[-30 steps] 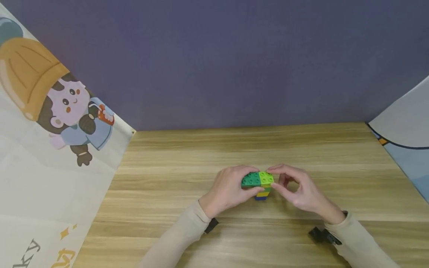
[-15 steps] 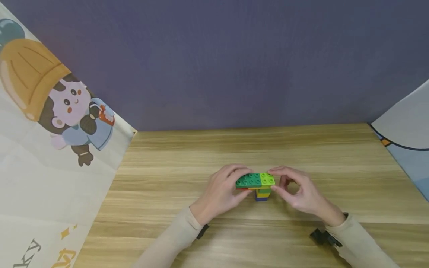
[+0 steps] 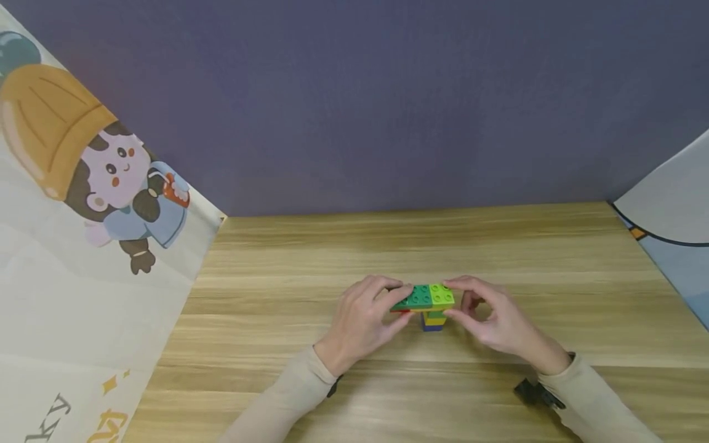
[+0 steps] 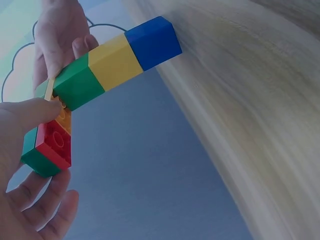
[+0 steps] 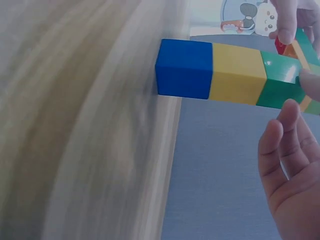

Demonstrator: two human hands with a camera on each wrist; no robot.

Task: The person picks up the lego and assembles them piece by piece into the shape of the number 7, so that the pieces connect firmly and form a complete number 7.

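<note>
Toy building bricks form a T-like or bent shape on the wooden table. Its column has a blue brick at the bottom, then a yellow brick and a green brick. Above lies a thin orange piece, topped by a lime brick and a dark green brick jutting left. A red brick sits under that overhang. My left hand pinches the overhanging end, thumb below and fingers above. My right hand pinches the lime end between thumb and index finger.
The wooden table meets a dark blue-grey panel at the back. A white sheet with a cartoon figure borders the left side. Another printed sheet lies at the right. Black straps with cameras sit at both wrists.
My left hand has slid left along the dark green brick, baring more of it and the red brick, and its fingers now lie over the top. The right hand has barely moved.
</note>
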